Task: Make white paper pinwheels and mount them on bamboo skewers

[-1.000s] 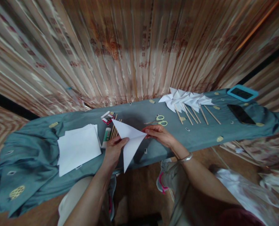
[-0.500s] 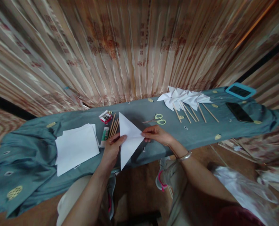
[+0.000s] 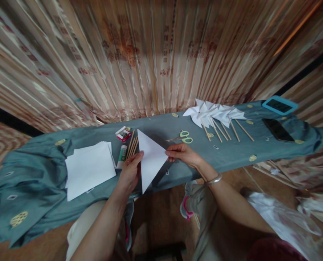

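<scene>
While the white paper triangle (image 3: 152, 159) is held above the tabletop (image 3: 156, 127), a small change in its pose and in its support is seen. One second earlier, the paper was tilted and bent along its middle; now its face is presented smooth and nearly flat, with the long edge turned toward the left and one corner pointed toward the right. The thumb of the left hand (image 3: 131, 168), by which the face was pressed half a second earlier, has been drawn back to the long edge, where the paper is gripped; the fingers beneath are hidden. By the right hand (image 3: 183, 154), the right-hand corner is pinched between thumb and fingers, as in both earlier views. The paper is thus judged to be steadied between two holds, with its shape more evenly spread; whether a crease has been set cannot be told. Beside the left hand, thin sticks (image 3: 131, 146), a green-and-white tube (image 3: 122, 156) and a small red-and-white box (image 3: 123, 134) are found, with a stack of white sheets (image 3: 90, 168) farther left. Beyond the right hand, green-handled scissors (image 3: 187, 137) are laid, and white pinwheels (image 3: 214, 114) are grouped farther right; none of these appears disturbed.
</scene>
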Demonstrator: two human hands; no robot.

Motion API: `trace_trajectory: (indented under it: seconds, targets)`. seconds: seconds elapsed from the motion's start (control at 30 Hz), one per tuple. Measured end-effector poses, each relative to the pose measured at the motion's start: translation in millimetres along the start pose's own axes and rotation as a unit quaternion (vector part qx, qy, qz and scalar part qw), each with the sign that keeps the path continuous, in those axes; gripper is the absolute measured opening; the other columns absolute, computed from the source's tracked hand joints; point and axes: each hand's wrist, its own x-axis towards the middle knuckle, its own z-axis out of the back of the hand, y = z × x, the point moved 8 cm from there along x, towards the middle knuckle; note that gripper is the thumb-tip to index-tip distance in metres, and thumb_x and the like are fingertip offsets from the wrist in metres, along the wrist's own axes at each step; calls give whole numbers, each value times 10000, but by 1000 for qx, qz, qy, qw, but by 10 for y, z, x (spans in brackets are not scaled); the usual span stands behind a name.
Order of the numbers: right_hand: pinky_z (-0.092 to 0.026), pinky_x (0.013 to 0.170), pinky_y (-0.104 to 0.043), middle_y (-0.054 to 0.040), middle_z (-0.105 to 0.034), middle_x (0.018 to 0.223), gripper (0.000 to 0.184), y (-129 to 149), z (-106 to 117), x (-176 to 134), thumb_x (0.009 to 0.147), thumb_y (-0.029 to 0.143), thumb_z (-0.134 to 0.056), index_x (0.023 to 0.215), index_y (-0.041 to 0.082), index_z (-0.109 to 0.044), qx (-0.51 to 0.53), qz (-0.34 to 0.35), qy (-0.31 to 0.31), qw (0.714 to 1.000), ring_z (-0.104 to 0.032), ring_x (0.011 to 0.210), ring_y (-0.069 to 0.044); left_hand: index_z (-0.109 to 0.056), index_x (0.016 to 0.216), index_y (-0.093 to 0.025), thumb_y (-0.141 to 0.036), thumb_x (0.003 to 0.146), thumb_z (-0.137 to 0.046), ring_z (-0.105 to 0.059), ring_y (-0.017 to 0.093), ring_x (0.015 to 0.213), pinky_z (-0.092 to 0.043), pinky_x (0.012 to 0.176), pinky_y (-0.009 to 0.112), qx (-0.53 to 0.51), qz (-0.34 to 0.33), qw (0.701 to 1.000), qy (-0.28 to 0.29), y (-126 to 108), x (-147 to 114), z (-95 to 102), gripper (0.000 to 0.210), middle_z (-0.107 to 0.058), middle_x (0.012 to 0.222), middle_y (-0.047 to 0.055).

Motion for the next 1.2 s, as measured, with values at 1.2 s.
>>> trace_trajectory:
  seconds: [1.2]
  targets:
    - [-412,468,-195,35,-601,502,403,79,-163,117,503,513,-858,545,166,-658,122,38,-79,989,-505,445,-60,-702,1020,-157,-453,695,-716,-655,251,998,-486,908,345,171,-167,970,40,-148,-120,-259,439,-733,1023,78]
